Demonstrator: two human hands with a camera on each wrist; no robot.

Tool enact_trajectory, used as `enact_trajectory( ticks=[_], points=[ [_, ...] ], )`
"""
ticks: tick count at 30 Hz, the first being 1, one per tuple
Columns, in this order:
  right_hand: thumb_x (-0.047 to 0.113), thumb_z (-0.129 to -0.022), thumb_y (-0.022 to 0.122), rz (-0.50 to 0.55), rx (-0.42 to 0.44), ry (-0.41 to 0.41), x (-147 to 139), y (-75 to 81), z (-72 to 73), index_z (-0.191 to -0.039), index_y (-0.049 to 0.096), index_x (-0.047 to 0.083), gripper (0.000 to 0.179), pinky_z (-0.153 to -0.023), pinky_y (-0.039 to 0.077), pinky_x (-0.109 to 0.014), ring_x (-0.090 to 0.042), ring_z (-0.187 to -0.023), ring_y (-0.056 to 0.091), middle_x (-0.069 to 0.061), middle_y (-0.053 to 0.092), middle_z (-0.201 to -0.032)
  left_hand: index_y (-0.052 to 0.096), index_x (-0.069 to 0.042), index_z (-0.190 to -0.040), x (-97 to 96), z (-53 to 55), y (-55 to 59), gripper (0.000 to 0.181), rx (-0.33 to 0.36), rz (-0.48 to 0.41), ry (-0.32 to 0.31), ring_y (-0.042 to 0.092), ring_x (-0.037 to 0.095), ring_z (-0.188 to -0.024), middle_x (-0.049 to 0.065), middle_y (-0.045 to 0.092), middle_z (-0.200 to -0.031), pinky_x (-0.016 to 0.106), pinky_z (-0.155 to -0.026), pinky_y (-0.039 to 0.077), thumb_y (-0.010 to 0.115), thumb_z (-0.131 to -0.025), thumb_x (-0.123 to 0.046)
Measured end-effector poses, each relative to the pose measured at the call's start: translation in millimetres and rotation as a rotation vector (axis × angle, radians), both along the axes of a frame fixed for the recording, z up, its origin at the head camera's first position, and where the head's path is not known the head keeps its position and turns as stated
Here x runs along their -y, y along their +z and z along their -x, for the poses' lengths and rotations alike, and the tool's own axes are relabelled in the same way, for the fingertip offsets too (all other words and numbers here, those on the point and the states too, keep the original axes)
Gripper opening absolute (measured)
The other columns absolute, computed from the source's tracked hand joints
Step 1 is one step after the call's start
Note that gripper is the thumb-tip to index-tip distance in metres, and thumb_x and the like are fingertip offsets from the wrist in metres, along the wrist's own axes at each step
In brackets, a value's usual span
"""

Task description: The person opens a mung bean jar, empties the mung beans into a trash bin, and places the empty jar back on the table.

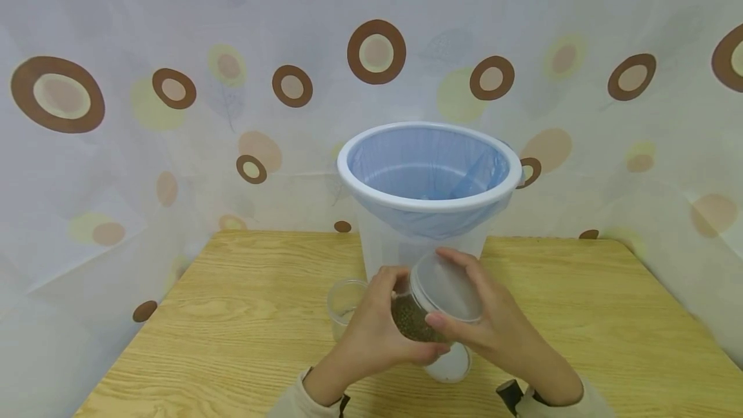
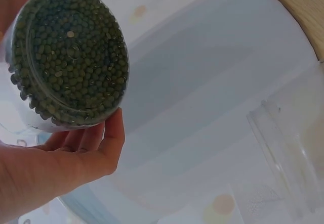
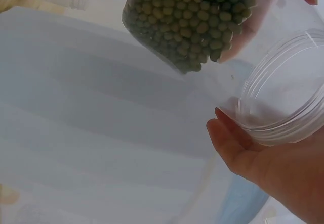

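Observation:
Both hands meet over the front middle of the table, around a clear jar [image 1: 411, 322] partly filled with green mung beans [image 2: 76, 57]. My left hand [image 1: 374, 334] grips the jar by its side, and its base faces the left wrist camera. My right hand [image 1: 493, 315] holds a clear round lid [image 1: 447, 286] by its edge, at the jar's mouth. In the right wrist view, the lid's threaded rim [image 3: 283, 95] shows near the fingertips. The jar is tilted, with its beans heaped toward the base. Whether the lid is screwed tight, I cannot tell.
A white bin [image 1: 429, 205] lined with a blue bag stands just behind the hands. An open clear container [image 1: 339, 302] stands left of the jar. Below the hands lies a white round object [image 1: 449, 366], partly covered. The wooden table [image 1: 261, 315] meets a patterned sheet behind.

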State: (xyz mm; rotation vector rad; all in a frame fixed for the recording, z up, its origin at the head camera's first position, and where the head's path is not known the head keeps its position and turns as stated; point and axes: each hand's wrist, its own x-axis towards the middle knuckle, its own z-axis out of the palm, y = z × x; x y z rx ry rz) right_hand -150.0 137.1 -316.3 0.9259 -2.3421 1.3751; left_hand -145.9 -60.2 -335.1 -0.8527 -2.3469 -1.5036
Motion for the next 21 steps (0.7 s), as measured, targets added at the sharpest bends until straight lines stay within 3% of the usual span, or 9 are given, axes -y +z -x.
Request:
enact_trajectory(
  ticks=[2,4,6,9,13,16,21],
  points=[
    [0.012,-0.081,0.075,0.001,0.017,-0.006,0,0.4,-0.6,-0.144,0.037,0.017,0.073,-0.068,0.051,-0.031,-0.022,-0.097,0.055,-0.008,0.049,-0.132,0.046,-0.014,-0.127,-0.8,-0.6,0.4,0.08,0.011,-0.011,0.0,0.051,0.014,-0.107,-0.003,0.051,-0.118,0.031,-0.092,0.044,0.09,-0.061,-0.026],
    [0.015,-0.081,0.075,-0.006,0.017,-0.046,0,0.8,-1.7,-0.144,0.036,0.017,0.074,-0.068,0.051,-0.032,-0.023,-0.097,0.056,-0.008,0.049,-0.131,0.045,-0.012,-0.126,-2.5,-0.4,-0.9,0.081,-0.029,0.004,0.032,0.051,0.015,-0.107,-0.002,0.05,-0.118,0.032,-0.091,0.045,0.091,-0.061,-0.027],
    [0.021,-0.081,0.076,-0.026,0.008,-0.118,3,1.5,-3.4,-0.144,0.036,0.016,0.075,-0.07,0.05,-0.035,-0.024,-0.1,0.055,-0.009,0.049,-0.131,0.045,-0.01,-0.125,-4.9,0.3,-2.9,0.082,-0.107,0.04,0.102,0.05,0.015,-0.106,0.0,0.05,-0.116,0.033,-0.09,0.045,0.091,-0.06,-0.029],
    [0.03,-0.079,0.077,-0.058,-0.017,-0.234,7,2.1,-5.2,-0.143,0.037,0.012,0.078,-0.075,0.05,-0.041,-0.025,-0.105,0.053,-0.012,0.051,-0.128,0.047,-0.006,-0.123,-8.0,2.5,-6.5,0.086,-0.26,0.124,0.254,0.05,0.016,-0.101,0.004,0.052,-0.111,0.034,-0.085,0.045,0.092,-0.056,-0.033],
    [0.035,-0.077,0.078,-0.071,-0.046,-0.302,12,2.1,-6.1,-0.141,0.041,0.007,0.079,-0.078,0.048,-0.046,-0.026,-0.106,0.053,-0.014,0.054,-0.124,0.049,-0.006,-0.121,-10.3,4.0,-9.8,0.087,-0.387,0.184,0.387,0.051,0.017,-0.094,0.006,0.053,-0.105,0.032,-0.077,0.044,0.092,-0.052,-0.038],
    [0.034,-0.077,0.079,-0.069,-0.074,-0.311,12,1.2,-6.0,-0.139,0.043,0.007,0.077,-0.076,0.048,-0.045,-0.025,-0.104,0.054,-0.013,0.055,-0.121,0.049,-0.006,-0.121,-10.1,3.8,-10.2,0.088,-0.391,0.182,0.395,0.051,0.017,-0.095,0.006,0.053,-0.106,0.032,-0.077,0.044,0.092,-0.052,-0.039],
    [0.028,-0.076,0.08,-0.06,-0.121,-0.291,10,0.2,-5.5,-0.138,0.045,0.008,0.074,-0.073,0.047,-0.041,-0.022,-0.102,0.052,-0.01,0.056,-0.118,0.048,-0.006,-0.124,-7.5,2.8,-6.9,0.089,-0.293,0.146,0.319,0.051,0.017,-0.1,0.005,0.052,-0.11,0.034,-0.083,0.045,0.093,-0.053,-0.038]
  ],
)
